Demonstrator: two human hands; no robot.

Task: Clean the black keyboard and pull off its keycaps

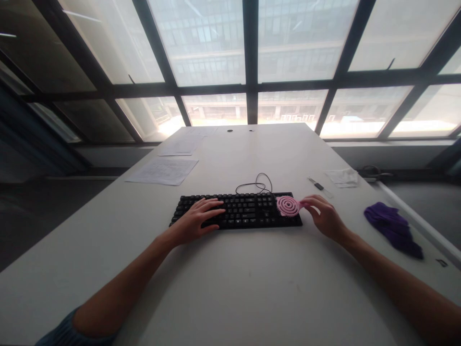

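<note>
A black keyboard (245, 211) lies flat on the white table, its cable (256, 183) looping behind it. My left hand (203, 216) rests on the left half of the keys with its fingers spread. Between the thumb and fingers of my right hand (326, 216) is the short handle of a pink brush (287, 206). Its round head has a spiral pattern and bristles showing at the lower rim. The head is over the number pad at the keyboard's right end, covering those keys; whether the bristles press on them I cannot tell.
Printed sheets (163, 171) lie at the far left. Right of the keyboard are a slim tool with a dark grip (317, 185), a white tissue (342, 178), a crumpled purple cloth (392, 228) and a small black item (441, 263). Large windows stand beyond the table (245, 278).
</note>
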